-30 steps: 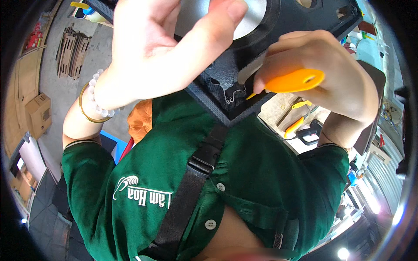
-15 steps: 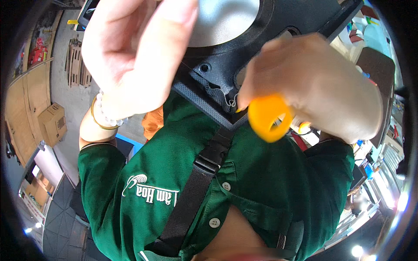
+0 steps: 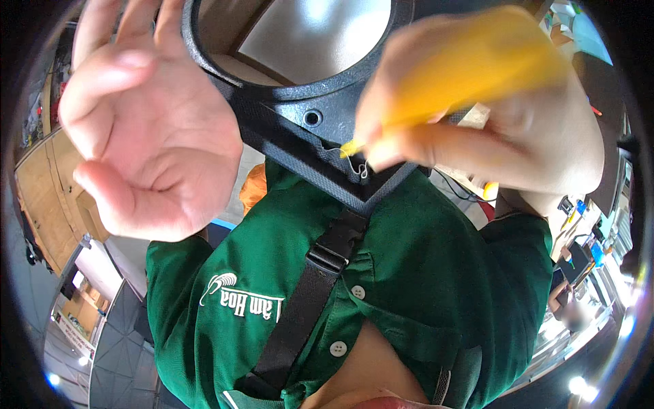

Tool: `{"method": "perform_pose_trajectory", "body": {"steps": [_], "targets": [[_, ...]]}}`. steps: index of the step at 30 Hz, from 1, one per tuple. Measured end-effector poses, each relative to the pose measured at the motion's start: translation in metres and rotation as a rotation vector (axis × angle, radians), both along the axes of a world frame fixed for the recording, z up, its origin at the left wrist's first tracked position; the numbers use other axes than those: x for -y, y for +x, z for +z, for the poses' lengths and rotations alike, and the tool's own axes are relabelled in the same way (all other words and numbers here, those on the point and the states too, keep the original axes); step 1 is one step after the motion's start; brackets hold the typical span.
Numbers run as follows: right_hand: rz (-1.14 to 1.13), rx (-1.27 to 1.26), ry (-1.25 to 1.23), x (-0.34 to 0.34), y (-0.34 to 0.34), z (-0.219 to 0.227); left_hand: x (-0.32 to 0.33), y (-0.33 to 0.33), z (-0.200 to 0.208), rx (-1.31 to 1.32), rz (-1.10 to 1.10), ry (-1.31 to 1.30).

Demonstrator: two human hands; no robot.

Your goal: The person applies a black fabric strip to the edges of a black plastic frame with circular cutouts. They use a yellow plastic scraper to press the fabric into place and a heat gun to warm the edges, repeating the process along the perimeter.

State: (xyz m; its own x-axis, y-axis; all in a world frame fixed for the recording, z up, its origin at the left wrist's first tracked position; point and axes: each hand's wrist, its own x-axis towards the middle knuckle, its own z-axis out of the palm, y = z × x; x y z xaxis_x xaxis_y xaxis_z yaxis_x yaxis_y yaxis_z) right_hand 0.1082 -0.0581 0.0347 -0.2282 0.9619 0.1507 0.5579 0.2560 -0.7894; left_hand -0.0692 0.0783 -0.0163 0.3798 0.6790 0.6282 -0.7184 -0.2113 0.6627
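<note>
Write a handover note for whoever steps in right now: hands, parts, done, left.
Left hand: open, palm showing, beside the black frame, holding nothing.
Right hand: fingers closed on an orange-handled tool, tip at the frame's lower corner near a loose bit of thread or wire.
Frame: held up close to the chest, round opening at the top, one screw hole visible.
Done: cannot tell.
Left: work at that corner looks unfinished.

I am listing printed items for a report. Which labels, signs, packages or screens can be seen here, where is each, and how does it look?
Embroidered logo: on the chest of the green shirt, white letters beside a small white emblem.
Cardboard boxes: far left edge, brown, stacked, blurred.
No screen can be made out.
</note>
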Motion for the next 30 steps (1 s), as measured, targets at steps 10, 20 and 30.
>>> {"method": "perform_pose_trajectory", "body": {"steps": [10, 20, 30], "targets": [[-0.035, -0.063, 0.097, -0.019, -0.049, -0.031, -0.004, 0.008, -0.006, 0.209, 0.161, -0.138], [-0.086, 0.036, 0.112, -0.016, -0.047, -0.036, 0.002, 0.003, -0.014, 0.201, 0.206, -0.069], [-0.212, 0.168, 0.033, 0.004, -0.044, -0.013, 0.005, 0.003, -0.014, -0.119, 0.385, 0.222]]}}
